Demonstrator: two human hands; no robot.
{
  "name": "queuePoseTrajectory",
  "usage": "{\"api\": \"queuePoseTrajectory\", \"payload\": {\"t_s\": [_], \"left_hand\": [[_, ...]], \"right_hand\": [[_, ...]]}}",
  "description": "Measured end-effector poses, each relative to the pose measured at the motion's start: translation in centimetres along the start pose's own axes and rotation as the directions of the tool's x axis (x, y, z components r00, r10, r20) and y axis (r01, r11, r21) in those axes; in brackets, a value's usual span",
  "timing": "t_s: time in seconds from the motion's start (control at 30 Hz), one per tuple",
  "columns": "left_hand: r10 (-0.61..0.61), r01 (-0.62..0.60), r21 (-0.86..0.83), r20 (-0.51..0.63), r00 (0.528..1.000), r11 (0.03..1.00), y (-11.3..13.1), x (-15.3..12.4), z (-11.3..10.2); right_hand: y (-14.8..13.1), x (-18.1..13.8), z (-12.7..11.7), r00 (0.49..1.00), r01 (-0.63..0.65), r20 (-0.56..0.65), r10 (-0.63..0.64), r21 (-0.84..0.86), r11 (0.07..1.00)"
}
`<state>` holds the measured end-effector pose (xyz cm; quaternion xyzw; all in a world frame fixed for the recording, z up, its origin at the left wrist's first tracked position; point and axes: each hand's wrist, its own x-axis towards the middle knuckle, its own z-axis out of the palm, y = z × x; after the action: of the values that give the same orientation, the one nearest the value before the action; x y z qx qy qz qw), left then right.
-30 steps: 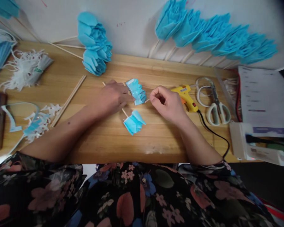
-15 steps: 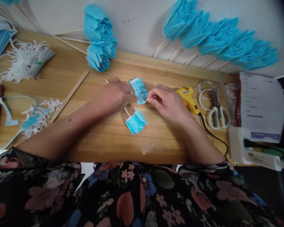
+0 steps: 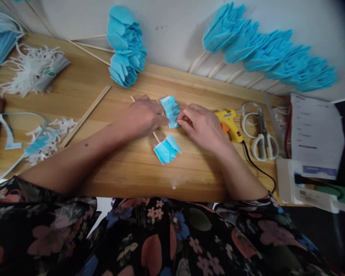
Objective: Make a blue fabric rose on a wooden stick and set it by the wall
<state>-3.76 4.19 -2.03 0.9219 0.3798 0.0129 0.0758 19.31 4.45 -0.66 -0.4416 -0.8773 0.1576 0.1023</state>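
Between the front and rear edges of the pale wooden bench (image 3: 132, 176), a light-blue pleated fabric piece (image 3: 170, 108) is apparently being worked. The right hand's (image 3: 199, 124) fingers are pinched, contents unclear; the left hand's (image 3: 142, 117) grip cannot be told. Steadying seems required.

You can read no words or numbers here: the label (image 3: 227, 114) on your yellow glue gun (image 3: 232, 124), the printing (image 3: 307, 147) on the paper sheet (image 3: 319, 130) and the markings (image 3: 309, 196) on the white power strip (image 3: 286, 179) all blur.
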Motion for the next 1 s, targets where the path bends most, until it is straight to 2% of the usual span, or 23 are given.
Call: {"api": "queuePoseTrajectory", "payload": {"t_s": [0.3, 0.57, 0.77, 0.9, 1.0], "left_hand": [[0.017, -0.017, 0.006, -0.019, 1.000, 1.000, -0.2, 0.1, 0.3], [0.027, -0.028, -0.015, -0.033, 0.999, 0.999, -0.2, 0.0, 0.3], [0.044, -0.043, 0.024, -0.039, 0.998, 0.999, -0.3, -0.1, 0.4], [0.038, -0.037, 0.036, -0.027, 0.999, 0.999, -0.2, 0.0, 0.3], [0.048, -0.047, 0.027, -0.055, 0.997, 0.999, -0.3, 0.0, 0.5]], "right_hand": [[0.0, 0.1, 0.8, 0.999, -0.032, -0.017, 0.029, -0.149, 0.988], [-0.4, 0.0, 1.0, 0.997, -0.051, -0.068, 0.039, -0.187, 0.981], [0.0, 0.1, 1.0, 0.992, -0.074, -0.102, 0.068, -0.047, 0.996], [0.6, -0.4, -0.1, 0.976, -0.068, -0.197, 0.098, 0.150, 0.986], [0.7, -0.9, -0.7, 0.967, -0.040, -0.238, 0.086, 0.192, 0.981]]}}
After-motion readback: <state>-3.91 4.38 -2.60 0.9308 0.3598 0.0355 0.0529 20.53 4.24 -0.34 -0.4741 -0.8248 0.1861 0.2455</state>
